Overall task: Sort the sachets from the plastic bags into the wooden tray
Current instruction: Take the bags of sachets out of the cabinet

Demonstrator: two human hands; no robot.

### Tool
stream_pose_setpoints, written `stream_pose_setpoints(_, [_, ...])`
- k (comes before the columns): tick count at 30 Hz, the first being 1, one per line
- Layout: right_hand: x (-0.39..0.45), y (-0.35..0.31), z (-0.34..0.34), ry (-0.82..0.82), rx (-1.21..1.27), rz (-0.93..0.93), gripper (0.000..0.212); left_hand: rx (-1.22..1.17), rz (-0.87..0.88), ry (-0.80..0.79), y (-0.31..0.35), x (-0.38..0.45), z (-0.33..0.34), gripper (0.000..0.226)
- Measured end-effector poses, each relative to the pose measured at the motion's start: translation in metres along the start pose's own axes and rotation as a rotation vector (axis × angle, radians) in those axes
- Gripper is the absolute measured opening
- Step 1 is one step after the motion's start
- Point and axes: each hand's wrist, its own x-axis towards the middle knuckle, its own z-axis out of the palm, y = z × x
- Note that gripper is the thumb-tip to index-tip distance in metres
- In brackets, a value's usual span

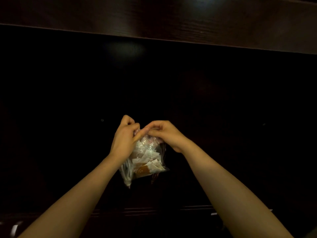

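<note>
Sachets (147, 162) fill a plastic bag (145, 152) pinched at its top by both hands' fingers (135, 127) over a dark table (68, 100).

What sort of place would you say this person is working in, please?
Hard to say; probably a dim indoor room at a dark table, with a dark wooden ledge behind. Both hands pinch a clear plastic bag of sachets. No tray shows.

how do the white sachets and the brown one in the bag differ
The white sachets are many and lie jumbled at angles through the clear plastic bag; the brown sachet is a single one, darker, low in the bag. All are flat packets inside the bag, whose top both hands pinch.
</note>
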Motion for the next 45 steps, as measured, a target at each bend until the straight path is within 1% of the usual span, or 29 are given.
stream_pose_setpoints(1, [0.004, 0.002, -0.002, 0.031, -0.001, 0.020, 0.011, -0.018, 0.000, 0.004, -0.004, 0.000, 0.002, 0.040])
stream_pose_setpoints(3, [0.017, 0.015, -0.012, 0.216, -0.036, 0.080, 0.018, 0.004, -0.023, -0.012, -0.014, -0.001, 0.007, 0.048])
stream_pose_setpoints(4, [0.024, 0.025, -0.020, 0.331, -0.122, 0.110, 0.018, 0.030, -0.055, -0.024, -0.019, -0.002, 0.009, 0.050])
stream_pose_setpoints(5, [0.031, 0.035, -0.029, 0.421, -0.260, 0.133, 0.016, 0.049, -0.097, -0.044, -0.023, -0.003, 0.011, 0.051])
stream_pose_setpoints(6, [0.037, 0.044, -0.037, 0.462, -0.413, 0.160, 0.014, 0.064, -0.139, -0.069, -0.027, -0.005, 0.014, 0.050])
stream_pose_setpoints(7, [0.041, 0.053, -0.043, 0.453, -0.537, 0.197, 0.015, 0.093, -0.170, -0.101, -0.029, -0.006, 0.017, 0.046])
stream_pose_setpoints(8, [0.043, 0.059, -0.045, 0.405, -0.629, 0.244, 0.017, 0.134, -0.186, -0.140, -0.032, -0.007, 0.020, 0.039])
stream_pose_setpoints(10, [0.047, 0.065, -0.042, 0.263, -0.756, 0.330, 0.023, 0.237, -0.214, -0.233, -0.037, -0.009, 0.026, 0.019])
stream_pose_setpoints(11, [0.050, 0.067, -0.039, 0.206, -0.800, 0.358, 0.025, 0.279, -0.239, -0.275, -0.038, -0.008, 0.028, 0.018])
stream_pose_setpoints(13, [0.057, 0.069, -0.033, 0.173, -0.869, 0.390, 0.026, 0.331, -0.267, -0.351, -0.043, -0.010, 0.030, 0.035])
stream_pose_setpoints(14, [0.060, 0.069, -0.031, 0.174, -0.899, 0.407, 0.026, 0.351, -0.274, -0.368, -0.045, -0.011, 0.031, 0.039])
stream_pose_setpoints(19, [0.074, 0.068, -0.032, 0.091, -0.996, 0.495, 0.027, 0.433, -0.236, -0.378, -0.049, -0.012, 0.034, 0.042])
stream_pose_setpoints(23, [0.083, 0.063, -0.035, -0.013, -1.136, 0.498, 0.026, 0.442, -0.254, -0.409, -0.053, -0.015, 0.034, 0.047])
stream_pose_setpoints(26, [0.088, 0.064, -0.033, -0.104, -1.225, 0.513, 0.031, 0.451, -0.253, -0.412, -0.054, -0.015, 0.034, 0.049])
stream_pose_setpoints(28, [0.093, 0.067, -0.033, -0.158, -1.166, 0.510, 0.032, 0.461, -0.267, -0.417, -0.053, -0.015, 0.034, 0.050])
stream_pose_setpoints(30, [0.096, 0.068, -0.029, -0.185, -1.019, 0.469, 0.025, 0.471, -0.268, -0.430, -0.054, -0.015, 0.035, 0.051])
stream_pose_setpoints(33, [0.095, 0.069, -0.020, -0.156, -0.841, 0.385, 0.018, 0.477, -0.268, -0.448, -0.055, -0.014, 0.036, 0.051])
stream_pose_setpoints(35, [0.092, 0.070, -0.016, -0.075, -0.751, 0.357, 0.015, 0.487, -0.274, -0.454, -0.056, -0.014, 0.036, 0.052])
stream_pose_setpoints(37, [0.090, 0.070, -0.019, 0.049, -0.594, 0.345, 0.016, 0.502, -0.266, -0.455, -0.055, -0.014, 0.036, 0.052])
stream_pose_setpoints(40, [0.089, 0.066, -0.031, 0.291, -0.260, 0.336, 0.017, 0.505, -0.264, -0.461, -0.054, -0.015, 0.035, 0.052])
stream_pose_setpoints(42, [0.087, 0.059, -0.034, 0.392, -0.037, 0.340, 0.012, 0.513, -0.263, -0.464, -0.054, -0.015, 0.035, 0.051])
stream_pose_setpoints(45, [0.085, 0.040, -0.037, 0.505, 0.307, 0.304, 0.024, 0.507, -0.262, -0.462, -0.053, -0.016, 0.035, 0.051])
